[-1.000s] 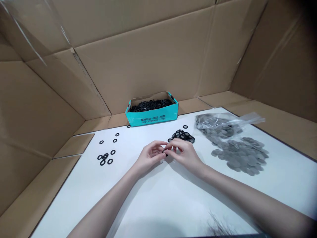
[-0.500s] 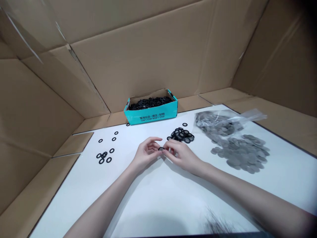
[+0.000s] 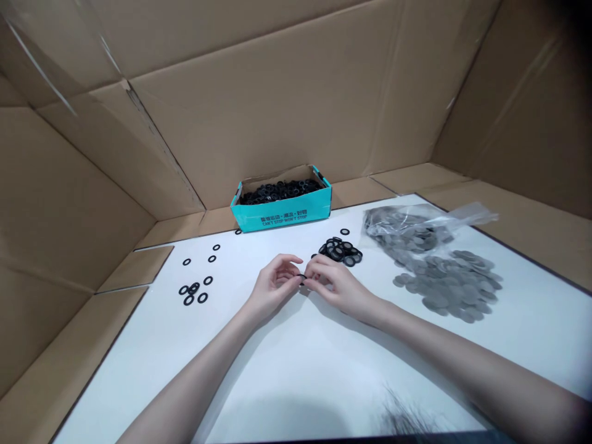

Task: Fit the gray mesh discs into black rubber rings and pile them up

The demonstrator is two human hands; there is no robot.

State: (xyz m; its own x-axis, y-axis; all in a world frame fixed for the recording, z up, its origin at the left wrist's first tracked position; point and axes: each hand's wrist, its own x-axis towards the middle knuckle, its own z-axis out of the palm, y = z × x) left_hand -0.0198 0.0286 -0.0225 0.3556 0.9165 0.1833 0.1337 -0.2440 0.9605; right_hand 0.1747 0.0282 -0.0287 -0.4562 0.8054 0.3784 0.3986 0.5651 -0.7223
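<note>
Bare left hand (image 3: 272,288), right hand (image 3: 341,288), forearms (image 3: 198,376).

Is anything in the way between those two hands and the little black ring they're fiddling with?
Nothing visible stands between them. The left hand and the right hand both pinch the black ring at their fingertips, above the white table. The pile of black rings lies just beyond the right hand.

Small black ring (image 3: 301,276), pinched at mid-counter.
Thin, dark, round; seen nearly edge-on, so its centre cannot be made out. Held just above the white counter (image 3: 296,370), gripped between the fingertips of the left hand (image 3: 272,288) and the right hand (image 3: 340,287).
</note>
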